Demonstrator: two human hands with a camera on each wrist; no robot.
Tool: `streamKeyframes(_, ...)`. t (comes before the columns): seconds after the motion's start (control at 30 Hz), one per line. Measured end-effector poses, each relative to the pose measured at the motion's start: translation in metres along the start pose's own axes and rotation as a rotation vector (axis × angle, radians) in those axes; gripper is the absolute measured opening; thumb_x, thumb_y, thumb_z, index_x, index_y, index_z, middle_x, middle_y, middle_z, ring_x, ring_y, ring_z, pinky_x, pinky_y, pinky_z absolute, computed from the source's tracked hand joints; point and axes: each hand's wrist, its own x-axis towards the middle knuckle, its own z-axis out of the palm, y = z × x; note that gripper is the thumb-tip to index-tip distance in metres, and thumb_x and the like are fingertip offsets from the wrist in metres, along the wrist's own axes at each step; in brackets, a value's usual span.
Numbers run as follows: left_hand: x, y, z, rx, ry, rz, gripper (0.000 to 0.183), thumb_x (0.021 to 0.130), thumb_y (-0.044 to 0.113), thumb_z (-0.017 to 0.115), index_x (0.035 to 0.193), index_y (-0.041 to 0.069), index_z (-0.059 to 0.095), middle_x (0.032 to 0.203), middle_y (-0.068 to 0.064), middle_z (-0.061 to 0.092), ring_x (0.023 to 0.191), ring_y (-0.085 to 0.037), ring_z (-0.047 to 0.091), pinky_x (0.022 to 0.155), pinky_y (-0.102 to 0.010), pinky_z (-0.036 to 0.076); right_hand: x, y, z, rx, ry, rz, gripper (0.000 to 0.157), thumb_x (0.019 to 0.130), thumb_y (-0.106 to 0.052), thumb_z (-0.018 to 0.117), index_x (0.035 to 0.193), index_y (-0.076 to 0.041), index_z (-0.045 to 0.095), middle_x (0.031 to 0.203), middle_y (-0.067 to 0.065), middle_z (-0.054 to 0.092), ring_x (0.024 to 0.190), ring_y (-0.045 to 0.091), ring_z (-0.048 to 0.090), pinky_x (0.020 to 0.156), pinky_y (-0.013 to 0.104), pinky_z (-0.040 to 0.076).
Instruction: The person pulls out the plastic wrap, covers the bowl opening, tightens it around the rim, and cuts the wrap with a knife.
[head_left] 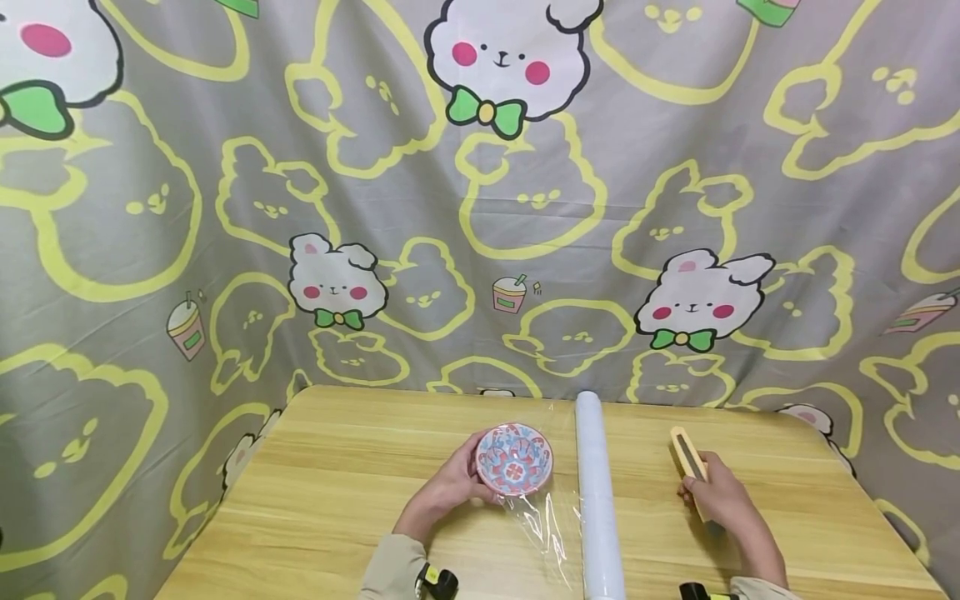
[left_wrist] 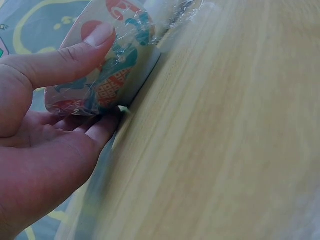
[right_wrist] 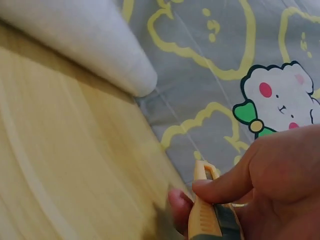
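My left hand (head_left: 453, 478) holds a small bowl (head_left: 514, 460) with a red and blue pattern by its left side. In the left wrist view, the thumb presses the side of the bowl (left_wrist: 117, 67) and the fingers reach under it. Clear cling film (head_left: 551, 525) lies around the bowl and stretches towards a long upright-lying roll of cling film (head_left: 597, 500) on its right. Right of the roll, my right hand (head_left: 723, 493) grips a yellow utility knife (head_left: 688, 457). Its thumb lies along the knife (right_wrist: 207, 215) in the right wrist view; no blade shows.
Everything is on a wood-grain table (head_left: 337, 492), whose back edge meets a grey patterned curtain (head_left: 420, 200). The cling film roll runs from the back edge towards the front, between the two hands.
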Motion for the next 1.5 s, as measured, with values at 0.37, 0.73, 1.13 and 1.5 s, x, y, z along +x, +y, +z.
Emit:
streamKeyframes(0.37,0.001,0.000,0.000,0.012,0.004,0.004,0.107,0.065,-0.035,0.064,0.158,-0.005,0.021,0.158,-0.032,0.031,0.141,-0.047,0.039,0.109,-0.038,0.048,-0.008,-0.017,-0.002,0.186,-0.158,-0.049,0.075,0.098,0.012,0.037,0.155,0.013,-0.013,0.100,0.018,0.047,0.085,0.027,0.053,0.066,0.035,0.057)
streamKeyframes(0.73,0.001,0.000,0.000,0.011,0.007,0.012,0.108,0.064,-0.035,0.064,0.158,-0.006,0.019,0.157,-0.033,0.031,0.140,-0.047,0.040,0.108,-0.037,0.048,-0.007,-0.016,0.002,0.162,-0.172,-0.038,0.061,0.102,0.012,0.037,0.156,0.016,0.009,0.106,0.021,0.062,0.086,0.026,0.063,0.062,0.033,0.057)
streamKeyframes(1.13,0.001,-0.001,0.000,0.018,0.009,0.014,0.108,0.064,-0.034,0.065,0.158,-0.006,0.020,0.158,-0.032,0.031,0.141,-0.047,0.039,0.110,-0.037,0.046,-0.005,-0.012,0.006,0.144,-0.150,-0.072,0.048,0.106,0.004,0.039,0.149,0.018,0.022,0.093,0.017,0.063,0.075,0.022,0.063,0.057,0.031,0.057)
streamKeyframes(1.5,-0.002,0.001,0.002,0.022,0.003,0.009,0.108,0.064,-0.034,0.065,0.158,-0.006,0.020,0.157,-0.032,0.031,0.142,-0.047,0.038,0.111,-0.038,0.045,-0.007,-0.011,0.007,0.147,-0.104,-0.052,0.042,0.110,-0.007,0.041,0.147,0.011,0.033,0.082,0.011,0.060,0.062,0.015,0.056,0.050,0.026,0.049)
